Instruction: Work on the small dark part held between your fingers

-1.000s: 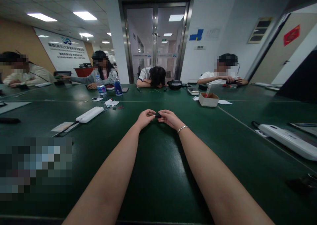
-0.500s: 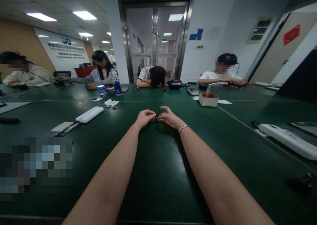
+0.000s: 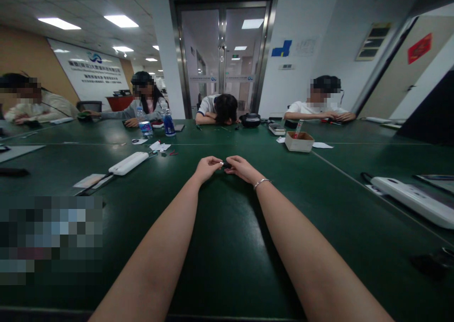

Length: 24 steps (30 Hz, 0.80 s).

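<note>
While both forearms stretch out over the dark green tabletop (image 3: 227, 246), the left hand (image 3: 206, 167) and right hand (image 3: 240, 168) meet fingertip to fingertip well out from the body. Between them sits a small dark object (image 3: 224, 164), pinched from either side; each grip is closed down to a fine thumb-and-finger pinch on it, just above the tabletop surface. What the object is cannot be told at this size. A thin bracelet (image 3: 261, 183) circles the right wrist. To the left lies a white power strip (image 3: 128, 163) with papers beside it; a cardboard box (image 3: 299, 142) stands further back on the right. Other people sit along the far edge, one slumped forward with head down
</note>
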Tool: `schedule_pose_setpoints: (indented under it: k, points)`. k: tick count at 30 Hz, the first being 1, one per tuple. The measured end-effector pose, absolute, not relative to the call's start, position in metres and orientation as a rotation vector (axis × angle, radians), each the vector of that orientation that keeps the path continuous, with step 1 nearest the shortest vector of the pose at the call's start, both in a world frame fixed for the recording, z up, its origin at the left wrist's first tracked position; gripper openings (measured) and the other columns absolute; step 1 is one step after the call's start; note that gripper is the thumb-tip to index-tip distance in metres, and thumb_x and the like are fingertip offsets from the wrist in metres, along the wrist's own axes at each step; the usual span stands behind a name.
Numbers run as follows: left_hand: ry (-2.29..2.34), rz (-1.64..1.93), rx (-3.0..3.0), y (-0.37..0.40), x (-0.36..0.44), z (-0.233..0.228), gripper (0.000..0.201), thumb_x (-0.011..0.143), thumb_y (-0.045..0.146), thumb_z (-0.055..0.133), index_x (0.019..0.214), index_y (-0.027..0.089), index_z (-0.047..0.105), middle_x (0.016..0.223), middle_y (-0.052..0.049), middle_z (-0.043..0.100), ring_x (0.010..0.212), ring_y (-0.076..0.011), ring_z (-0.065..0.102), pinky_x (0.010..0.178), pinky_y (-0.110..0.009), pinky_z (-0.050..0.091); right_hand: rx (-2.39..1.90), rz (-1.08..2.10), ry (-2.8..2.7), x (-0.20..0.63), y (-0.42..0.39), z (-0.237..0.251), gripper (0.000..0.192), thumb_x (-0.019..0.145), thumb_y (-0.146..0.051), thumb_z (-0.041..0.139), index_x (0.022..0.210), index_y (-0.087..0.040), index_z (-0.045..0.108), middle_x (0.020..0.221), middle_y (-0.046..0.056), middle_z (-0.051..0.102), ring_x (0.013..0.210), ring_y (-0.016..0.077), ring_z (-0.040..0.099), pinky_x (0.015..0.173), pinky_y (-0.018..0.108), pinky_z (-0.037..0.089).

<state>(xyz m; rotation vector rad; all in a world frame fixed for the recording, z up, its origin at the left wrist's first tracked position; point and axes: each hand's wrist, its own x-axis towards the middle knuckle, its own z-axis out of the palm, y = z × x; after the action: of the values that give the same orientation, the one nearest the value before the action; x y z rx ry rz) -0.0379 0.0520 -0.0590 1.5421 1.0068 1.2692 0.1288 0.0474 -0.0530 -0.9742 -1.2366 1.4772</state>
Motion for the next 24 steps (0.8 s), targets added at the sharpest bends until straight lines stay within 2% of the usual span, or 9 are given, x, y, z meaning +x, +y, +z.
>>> schedule_pose_setpoints:
  k: [3, 6, 8, 13, 15, 18, 19, 22, 24]
  points:
    - [1.015, 1.265, 1.543, 0.0516, -0.0383, -0.0582, 0.015, 0.062, 0.017, 0.072, 0.075, 0.012, 0.066, 0.070, -0.005, 0.066, 0.064, -0.0133, 0.060, 0.075, -0.033, 0.049, -1.049, 1.417, -1.288, 0.1258, 0.0491, -0.0536, 0.005, 0.091, -0.016, 0.050, 0.095, -0.015, 0.048, 0.070, 0.002, 0.055, 0.052, 0.0103, 0.059, 0.047, 0.020, 0.053]
    - [1.034, 1.261, 1.535, 0.0503, -0.0382, -0.0567, 0.017, 0.062, 0.018, 0.073, 0.076, 0.012, 0.066, 0.070, -0.005, 0.066, 0.063, -0.0134, 0.060, 0.075, -0.034, 0.049, -0.934, 1.439, -1.266, 0.1294, 0.0462, -0.0521, 0.035, 0.078, -0.002, 0.059, 0.105, -0.020, 0.046, 0.078, -0.001, 0.055, 0.059, 0.0096, 0.062, 0.055, 0.021, 0.055]
    - [1.044, 1.268, 1.520, 0.0493, -0.0376, -0.0555, 0.016, 0.063, 0.018, 0.072, 0.077, 0.012, 0.066, 0.070, -0.004, 0.066, 0.062, -0.0132, 0.060, 0.074, -0.033, 0.049, -0.878, 1.466, -1.207, 0.1321, 0.0443, -0.0509, 0.045, 0.075, 0.000, 0.062, 0.109, -0.022, 0.042, 0.080, -0.003, 0.055, 0.063, 0.0096, 0.063, 0.061, 0.022, 0.056]
    - [1.061, 1.287, 1.496, 0.0471, -0.0364, -0.0526, 0.014, 0.063, 0.017, 0.071, 0.075, 0.011, 0.065, 0.067, -0.003, 0.065, 0.060, -0.0125, 0.060, 0.072, -0.032, 0.049, -1.034, 1.441, -1.286, 0.1302, 0.0448, -0.0502, 0.010, 0.091, -0.023, 0.051, 0.096, -0.016, 0.046, 0.062, -0.001, 0.053, 0.046, 0.0108, 0.057, 0.040, 0.019, 0.048]
    - [1.065, 1.282, 1.498, 0.0462, -0.0365, -0.0516, 0.015, 0.063, 0.018, 0.071, 0.075, 0.012, 0.065, 0.067, -0.003, 0.065, 0.060, -0.0129, 0.060, 0.072, -0.032, 0.048, -1.025, 1.415, -1.318, 0.1295, 0.0446, -0.0500, 0.012, 0.087, -0.016, 0.055, 0.096, -0.016, 0.047, 0.063, -0.002, 0.053, 0.043, 0.0096, 0.055, 0.037, 0.018, 0.046]
    - [1.082, 1.279, 1.503, 0.0449, -0.0367, -0.0504, 0.014, 0.064, 0.017, 0.070, 0.076, 0.012, 0.066, 0.066, -0.003, 0.065, 0.061, -0.0133, 0.060, 0.072, -0.032, 0.048, -0.965, 1.409, -1.269, 0.1309, 0.0435, -0.0493, 0.036, 0.076, -0.004, 0.061, 0.103, -0.020, 0.044, 0.071, -0.004, 0.054, 0.043, 0.0070, 0.054, 0.039, 0.017, 0.047]
    - [1.086, 1.276, 1.502, 0.0446, -0.0366, -0.0502, 0.013, 0.065, 0.016, 0.070, 0.076, 0.012, 0.065, 0.066, -0.003, 0.065, 0.061, -0.0133, 0.060, 0.072, -0.032, 0.048, -0.967, 1.408, -1.253, 0.1314, 0.0434, -0.0491, 0.036, 0.076, -0.006, 0.062, 0.103, -0.020, 0.043, 0.072, -0.004, 0.055, 0.042, 0.0066, 0.053, 0.038, 0.017, 0.046]
    - [1.090, 1.264, 1.486, 0.0445, -0.0363, -0.0499, 0.012, 0.065, 0.015, 0.069, 0.075, 0.012, 0.065, 0.066, -0.003, 0.065, 0.061, -0.0129, 0.060, 0.072, -0.032, 0.048, -1.041, 1.414, -1.264, 0.1322, 0.0443, -0.0492, 0.016, 0.086, -0.022, 0.056, 0.096, -0.018, 0.045, 0.067, -0.002, 0.054, 0.036, 0.0060, 0.048, 0.030, 0.015, 0.038]
    - [1.092, 1.269, 1.479, 0.0448, -0.0366, -0.0500, 0.011, 0.065, 0.014, 0.068, 0.075, 0.012, 0.064, 0.063, -0.002, 0.064, 0.060, -0.0127, 0.060, 0.072, -0.031, 0.048, -1.052, 1.416, -1.289, 0.1328, 0.0449, -0.0496, 0.012, 0.087, -0.023, 0.052, 0.095, -0.017, 0.045, 0.066, -0.002, 0.054, 0.034, 0.0057, 0.046, 0.029, 0.015, 0.036]
